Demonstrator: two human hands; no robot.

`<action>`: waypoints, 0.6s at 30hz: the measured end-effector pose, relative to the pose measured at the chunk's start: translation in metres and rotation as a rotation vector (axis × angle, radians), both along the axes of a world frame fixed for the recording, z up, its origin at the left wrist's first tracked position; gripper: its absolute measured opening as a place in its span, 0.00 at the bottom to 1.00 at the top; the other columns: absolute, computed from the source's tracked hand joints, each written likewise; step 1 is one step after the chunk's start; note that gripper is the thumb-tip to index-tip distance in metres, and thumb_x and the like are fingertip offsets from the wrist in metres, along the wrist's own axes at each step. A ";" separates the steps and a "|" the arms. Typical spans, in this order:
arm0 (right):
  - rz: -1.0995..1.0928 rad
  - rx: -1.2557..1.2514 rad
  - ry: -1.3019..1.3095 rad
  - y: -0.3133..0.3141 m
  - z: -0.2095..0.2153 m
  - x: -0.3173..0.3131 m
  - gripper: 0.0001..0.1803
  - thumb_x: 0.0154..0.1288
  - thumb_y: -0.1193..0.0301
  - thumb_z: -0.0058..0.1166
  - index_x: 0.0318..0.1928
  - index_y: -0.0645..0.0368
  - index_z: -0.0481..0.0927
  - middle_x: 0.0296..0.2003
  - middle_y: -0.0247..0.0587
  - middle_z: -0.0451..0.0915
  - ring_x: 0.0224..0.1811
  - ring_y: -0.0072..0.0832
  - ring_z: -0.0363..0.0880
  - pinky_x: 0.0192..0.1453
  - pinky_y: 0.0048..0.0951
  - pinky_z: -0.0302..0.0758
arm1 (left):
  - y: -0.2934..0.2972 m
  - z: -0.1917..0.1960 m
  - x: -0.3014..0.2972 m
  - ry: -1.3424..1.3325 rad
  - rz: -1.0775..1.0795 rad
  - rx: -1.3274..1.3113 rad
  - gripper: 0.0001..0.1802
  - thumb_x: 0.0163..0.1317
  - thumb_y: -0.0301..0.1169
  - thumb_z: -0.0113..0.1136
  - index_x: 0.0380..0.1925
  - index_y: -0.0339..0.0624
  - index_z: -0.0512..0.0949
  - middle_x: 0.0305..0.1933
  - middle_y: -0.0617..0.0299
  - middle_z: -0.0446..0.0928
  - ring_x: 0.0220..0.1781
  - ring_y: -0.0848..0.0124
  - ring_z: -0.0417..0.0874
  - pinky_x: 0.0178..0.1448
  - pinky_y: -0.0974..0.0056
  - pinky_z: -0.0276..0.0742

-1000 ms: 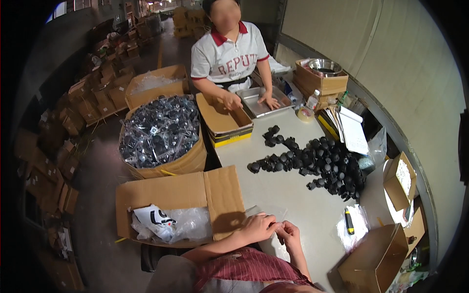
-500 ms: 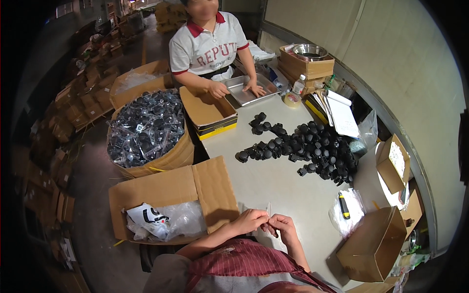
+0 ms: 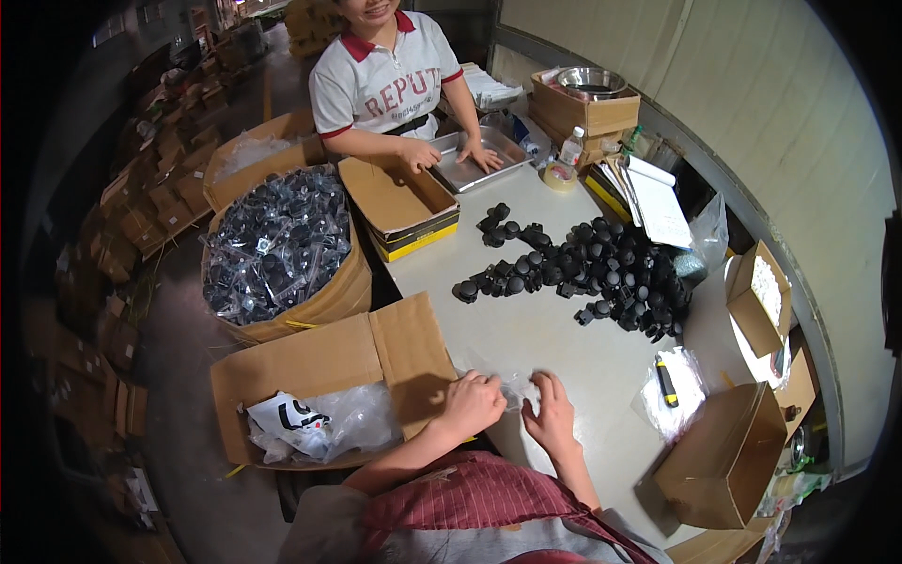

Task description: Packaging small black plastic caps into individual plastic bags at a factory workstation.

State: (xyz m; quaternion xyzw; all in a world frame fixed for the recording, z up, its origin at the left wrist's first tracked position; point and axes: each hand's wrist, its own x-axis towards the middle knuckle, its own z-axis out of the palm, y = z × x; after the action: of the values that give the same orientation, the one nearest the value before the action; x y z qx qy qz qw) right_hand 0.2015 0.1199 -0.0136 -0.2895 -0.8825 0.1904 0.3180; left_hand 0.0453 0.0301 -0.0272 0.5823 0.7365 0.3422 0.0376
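Observation:
My left hand [image 3: 472, 404] and my right hand [image 3: 551, 417] are close together at the near edge of the pale table [image 3: 554, 338]. Between them they pinch a small clear plastic bag [image 3: 514, 387]; whether anything is inside it I cannot tell. A pile of several black round parts [image 3: 601, 273] lies farther out on the table, an arm's length beyond my hands. An open cardboard box [image 3: 329, 376] with clear bags and a white wrapper inside stands just left of my left hand.
A person in a white shirt with red collar sits across, hands on a metal tray [image 3: 474, 160]. A round drum of bagged black parts [image 3: 277, 249] stands left. Other things: yellow-edged open box [image 3: 404, 202], tape roll [image 3: 560, 176], notepad [image 3: 658, 202], closed carton [image 3: 723, 456], bag holding a marker [image 3: 669, 385].
The view has dipped toward the table and everything appears nearer. My hands stay together at the near edge, working the clear bag. The person opposite keeps both hands at the tray.

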 end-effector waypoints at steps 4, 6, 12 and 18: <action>0.212 0.086 -0.285 -0.002 0.020 -0.024 0.25 0.52 0.77 0.59 0.54 0.55 0.76 0.54 0.44 0.77 0.49 0.44 0.81 0.49 0.40 0.81 | -0.002 -0.007 0.002 0.174 -0.224 0.061 0.06 0.53 0.30 0.61 0.24 0.38 0.78 0.30 0.52 0.81 0.38 0.57 0.82 0.38 0.50 0.82; 0.193 0.072 -0.260 0.007 -0.004 -0.029 0.20 0.54 0.77 0.57 0.50 0.56 0.79 0.48 0.43 0.81 0.42 0.43 0.83 0.45 0.39 0.82 | -0.002 -0.003 -0.006 0.134 -0.209 -0.018 0.07 0.54 0.31 0.61 0.27 0.37 0.77 0.33 0.51 0.81 0.38 0.55 0.83 0.40 0.51 0.82; 0.136 -0.018 -0.084 0.014 0.004 -0.077 0.16 0.55 0.79 0.54 0.46 0.60 0.83 0.38 0.46 0.85 0.33 0.45 0.84 0.36 0.39 0.82 | -0.008 -0.004 -0.037 -0.034 0.086 0.098 0.08 0.58 0.28 0.58 0.37 0.40 0.74 0.32 0.51 0.80 0.39 0.52 0.83 0.43 0.51 0.81; 0.119 -0.362 -0.118 0.034 0.007 -0.111 0.22 0.55 0.80 0.56 0.53 0.58 0.80 0.43 0.44 0.85 0.37 0.39 0.86 0.42 0.37 0.80 | -0.041 0.007 -0.089 -0.134 0.264 0.193 0.12 0.52 0.24 0.63 0.37 0.42 0.74 0.36 0.53 0.79 0.45 0.51 0.81 0.50 0.50 0.77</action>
State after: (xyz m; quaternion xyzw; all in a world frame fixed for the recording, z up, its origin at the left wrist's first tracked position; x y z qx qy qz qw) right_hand 0.0907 0.1538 -0.0062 -0.2998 -0.8665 0.3473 0.1969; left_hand -0.0434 -0.0109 -0.0205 0.4572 0.7661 0.4515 -0.0149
